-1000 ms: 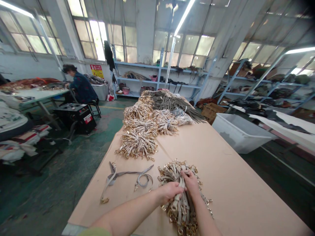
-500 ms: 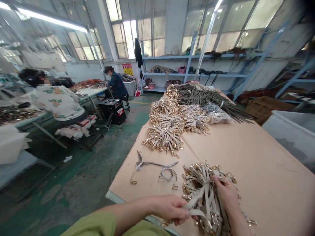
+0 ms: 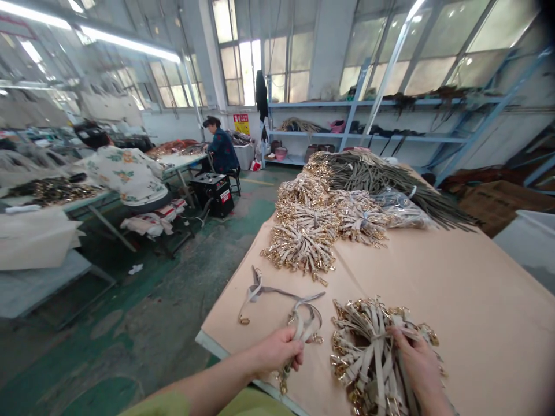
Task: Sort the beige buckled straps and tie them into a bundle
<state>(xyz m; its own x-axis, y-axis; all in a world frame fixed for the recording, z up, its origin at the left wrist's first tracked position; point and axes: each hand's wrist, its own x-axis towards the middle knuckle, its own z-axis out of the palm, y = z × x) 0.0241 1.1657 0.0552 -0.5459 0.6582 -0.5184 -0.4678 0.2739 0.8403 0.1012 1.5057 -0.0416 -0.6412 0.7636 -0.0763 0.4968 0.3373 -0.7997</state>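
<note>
My left hand is closed round a single beige strap with a gold clasp, holding it over the near left edge of the table. My right hand rests with curled fingers on a tied bundle of beige straps with gold clasps lying on the brown paper surface. Just left of the bundle lie a few loose grey straps.
Further up the table lie several more strap bundles, a clear bag and a heap of dark straps. Two people sit at tables on the left, by a black machine. Blue shelves line the back wall. A white bin stands at right.
My left hand drew one strap out of the bundle and carried it left toward the loose straps. My right hand stayed on the bundle. The view swung left.
</note>
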